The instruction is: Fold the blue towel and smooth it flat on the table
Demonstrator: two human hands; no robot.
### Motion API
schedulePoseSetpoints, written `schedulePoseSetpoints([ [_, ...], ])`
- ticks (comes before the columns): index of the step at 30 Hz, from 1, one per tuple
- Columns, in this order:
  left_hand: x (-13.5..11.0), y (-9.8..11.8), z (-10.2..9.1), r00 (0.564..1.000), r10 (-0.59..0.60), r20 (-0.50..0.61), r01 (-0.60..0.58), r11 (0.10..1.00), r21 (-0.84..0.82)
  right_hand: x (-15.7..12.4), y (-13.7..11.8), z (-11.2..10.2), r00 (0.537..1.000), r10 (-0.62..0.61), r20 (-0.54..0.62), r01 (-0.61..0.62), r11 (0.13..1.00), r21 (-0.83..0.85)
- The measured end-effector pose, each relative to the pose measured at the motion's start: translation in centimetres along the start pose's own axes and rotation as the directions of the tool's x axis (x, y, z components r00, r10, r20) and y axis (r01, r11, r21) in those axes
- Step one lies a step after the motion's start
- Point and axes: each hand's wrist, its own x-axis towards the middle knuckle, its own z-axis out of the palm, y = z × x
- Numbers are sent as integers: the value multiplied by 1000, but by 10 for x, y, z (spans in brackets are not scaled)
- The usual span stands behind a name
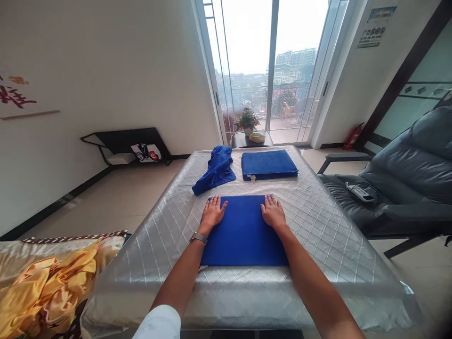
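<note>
A blue towel lies flat as a smooth rectangle at the near side of the covered table. On its far left corner rests my left hand, palm down with the fingers stretched out. My right hand lies flat on the far right corner, fingers also extended. Beyond the hands, a crumpled blue towel sits on the left. To its right is a neat stack of folded blue towels with white tags at its front edge.
A silver quilted cover drapes the table. A grey armchair with a remote control stands right. Yellow cloth lies at lower left. A small stand behind holds a potted plant and a tissue pack.
</note>
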Motion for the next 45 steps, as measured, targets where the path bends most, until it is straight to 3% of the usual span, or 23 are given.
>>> schedulePoseSetpoints([
  [4, -3, -23, -1, 999, -40, -35, 40, 999, 6, -1, 0, 0, 1000, -4, -13, 4, 1000, -1],
  [10, -2, -18, 0, 998, -55, -23, 55, 998, -12, -3, 0, 0, 999, 2, -40, -3, 999, -32],
  [20, 4, -31, 3, 1000, 4, -27, -6, 997, -78, -2, 0, -2, 1000, 7, -25, -9, 996, -90],
  [27, 5, -29, 5, 999, -28, -36, 24, 993, -114, -2, -1, -4, 1000, 16, -14, -18, 992, -122],
  [45, 3, -29, 8, 997, -23, -69, 19, 998, -65, -3, -3, -6, 999, 24, -22, -27, 992, -124],
])
